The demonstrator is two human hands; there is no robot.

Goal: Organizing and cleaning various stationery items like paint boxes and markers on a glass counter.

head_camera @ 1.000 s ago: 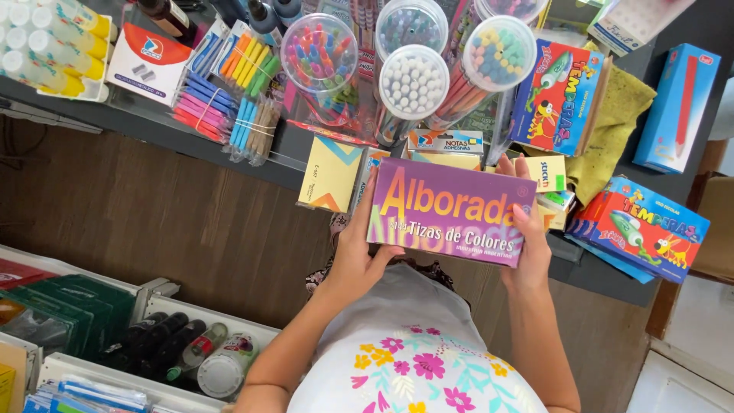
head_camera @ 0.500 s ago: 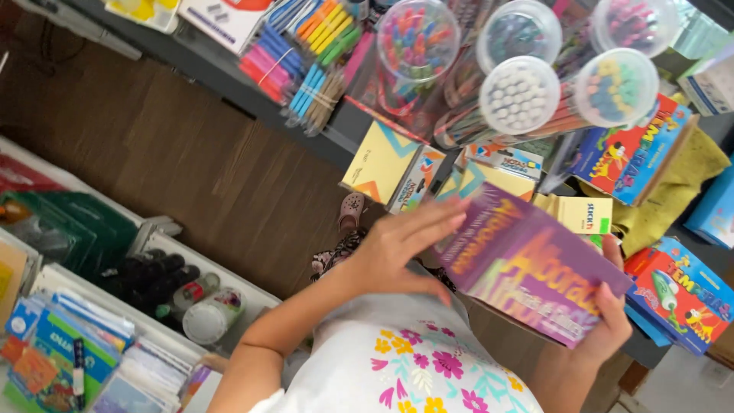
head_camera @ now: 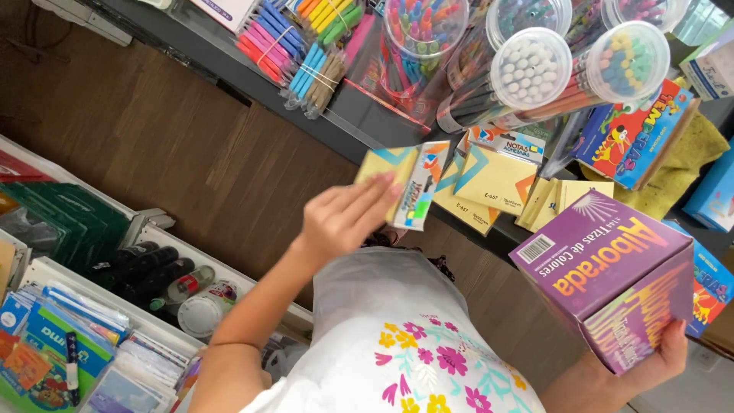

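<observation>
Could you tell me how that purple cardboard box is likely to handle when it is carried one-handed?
The purple cardboard box looks stiff, its edges staying square. It is bulky for the right hand beneath it and sits tilted, so it may tip.

White top [head_camera: 397,336] with pink, yellow, teal flower print, bare arms

Clear tubs of coloured pencils [head_camera: 527,73] and bundled markers [head_camera: 294,46] crowd the shelf [head_camera: 191,46].
</observation>
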